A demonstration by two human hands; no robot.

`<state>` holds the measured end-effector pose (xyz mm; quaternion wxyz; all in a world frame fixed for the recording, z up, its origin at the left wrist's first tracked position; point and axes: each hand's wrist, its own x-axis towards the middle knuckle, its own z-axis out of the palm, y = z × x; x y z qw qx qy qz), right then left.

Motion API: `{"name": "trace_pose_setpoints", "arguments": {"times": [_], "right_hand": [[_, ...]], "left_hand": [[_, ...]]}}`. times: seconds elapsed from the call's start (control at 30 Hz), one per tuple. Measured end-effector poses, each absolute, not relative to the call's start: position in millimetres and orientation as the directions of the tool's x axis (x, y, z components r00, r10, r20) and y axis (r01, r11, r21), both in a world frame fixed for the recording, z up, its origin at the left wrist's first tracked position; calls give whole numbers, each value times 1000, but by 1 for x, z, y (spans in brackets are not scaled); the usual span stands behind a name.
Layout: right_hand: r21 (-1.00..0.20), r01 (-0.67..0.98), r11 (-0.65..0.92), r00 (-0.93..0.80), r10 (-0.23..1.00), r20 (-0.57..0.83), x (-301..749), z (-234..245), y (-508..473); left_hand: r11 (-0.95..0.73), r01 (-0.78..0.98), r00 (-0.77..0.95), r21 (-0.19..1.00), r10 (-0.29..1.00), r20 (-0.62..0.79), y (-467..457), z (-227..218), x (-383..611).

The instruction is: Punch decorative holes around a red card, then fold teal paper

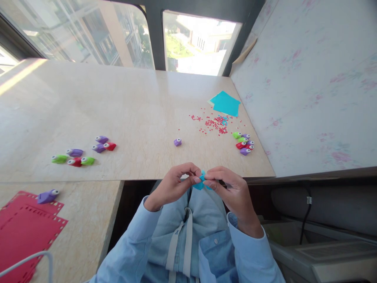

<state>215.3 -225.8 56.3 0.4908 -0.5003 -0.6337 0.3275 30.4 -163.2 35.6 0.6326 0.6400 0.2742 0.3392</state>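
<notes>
Both my hands meet just off the table's front edge, over my lap. My left hand [173,184] and my right hand [228,188] pinch a small piece of blue paper [201,181] between their fingertips. The paper is mostly hidden by the fingers. The nearest thing on the table [118,106] is a single small purple punch [177,142], a little beyond my left hand.
Blue paper sheets [225,103] lie at the far right beside scattered red punched bits [213,124]. Coloured small punches sit in a cluster at right [244,143] and in groups at left [73,157]. Red perforated sheets [23,224] with a purple punch [47,195] lie at lower left.
</notes>
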Motion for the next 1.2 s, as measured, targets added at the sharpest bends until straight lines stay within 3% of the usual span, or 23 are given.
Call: {"name": "trace_pose_setpoints", "arguments": {"times": [0.2,0.37,0.47,0.7,0.93,1.03,1.2], "right_hand": [[-760,417,499,-140,861,489,212,68,-237],[-628,536,565,-149,795,588,213,69,-233],[-587,543,601,-219,776,591,215,70,-229],[-594,520,613,-191,762,619,213,66,-227],[-633,572,521,47,750,659,202,53,-232],[-680,524,513,74,768,636,197,45,-234],[-812,398,428,145,844,516,189,28,-235]], "left_hand": [[-239,-224,598,945,732,327,-168,42,22],[-435,-168,539,885,710,452,-168,46,20],[-463,-141,552,875,697,457,-170,46,20],[-417,-119,519,901,748,414,-176,42,21],[-418,-144,361,897,822,441,-186,34,30],[-428,-170,287,888,840,460,-188,28,36],[-237,-230,242,944,926,291,-194,19,45]]}}
